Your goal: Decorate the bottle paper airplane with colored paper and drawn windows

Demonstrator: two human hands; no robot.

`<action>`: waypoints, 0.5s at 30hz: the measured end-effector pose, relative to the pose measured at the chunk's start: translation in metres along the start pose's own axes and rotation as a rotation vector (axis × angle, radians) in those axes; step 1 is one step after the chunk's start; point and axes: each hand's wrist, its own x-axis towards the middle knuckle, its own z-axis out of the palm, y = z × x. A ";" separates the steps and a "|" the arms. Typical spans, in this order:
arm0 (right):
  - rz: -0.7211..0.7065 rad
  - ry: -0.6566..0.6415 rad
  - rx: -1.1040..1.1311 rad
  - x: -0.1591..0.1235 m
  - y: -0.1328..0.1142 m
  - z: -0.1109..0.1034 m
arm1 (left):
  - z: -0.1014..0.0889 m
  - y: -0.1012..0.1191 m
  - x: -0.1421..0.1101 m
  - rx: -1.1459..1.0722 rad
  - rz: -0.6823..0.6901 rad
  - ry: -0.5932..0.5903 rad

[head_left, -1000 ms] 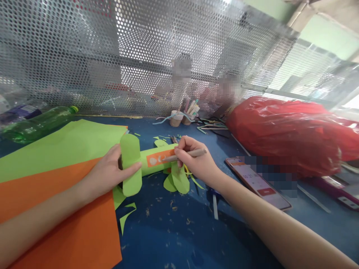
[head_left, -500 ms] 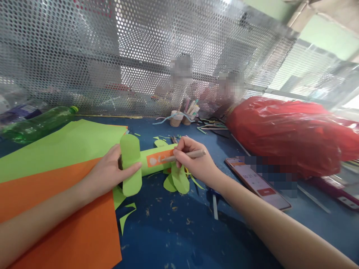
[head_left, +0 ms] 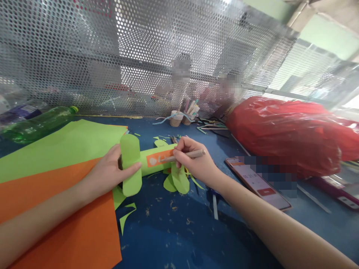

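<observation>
While the lime-green paper tube (head_left: 155, 169) is presented between the two hands in the head view, its left end is gripped by the left hand (head_left: 110, 168), thumb pressed over a rounded paper flap (head_left: 130, 147). A marker pen (head_left: 198, 153) is pinched in the right hand (head_left: 193, 158), its tip at the orange strip (head_left: 165, 153). The pale marks (head_left: 153, 161) could be smeared if fingers were dragged across any wet ink. The curved wall could be dented by heavy pressure, and a stroke skewed if the left grip were loosened.
</observation>
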 end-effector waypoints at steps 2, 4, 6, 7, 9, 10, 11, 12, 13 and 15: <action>0.009 0.002 0.002 0.000 0.000 0.000 | 0.000 -0.001 0.000 -0.008 0.003 -0.004; 0.009 0.003 0.002 0.000 0.000 0.000 | 0.001 -0.002 0.001 -0.017 -0.003 -0.005; 0.005 0.003 0.002 0.000 0.000 0.000 | 0.001 -0.003 0.001 -0.016 -0.014 -0.009; 0.004 0.003 0.003 0.000 0.000 0.000 | 0.001 -0.003 0.001 -0.015 -0.017 -0.010; 0.005 0.003 0.007 0.000 -0.001 0.000 | 0.001 -0.003 0.001 -0.013 -0.017 -0.008; 0.009 0.004 0.007 0.000 -0.001 0.000 | 0.001 -0.003 0.001 -0.014 -0.013 -0.007; 0.015 0.009 0.005 0.000 -0.002 0.000 | 0.001 -0.002 0.001 -0.014 -0.010 -0.005; 0.021 0.019 0.004 0.000 -0.002 0.000 | 0.001 -0.002 0.001 -0.014 -0.007 -0.002; 0.025 0.033 0.003 0.000 -0.003 0.000 | 0.001 -0.002 0.001 -0.013 -0.006 0.000; 0.033 0.055 0.000 0.000 -0.004 -0.001 | 0.000 -0.002 0.001 -0.012 -0.003 0.001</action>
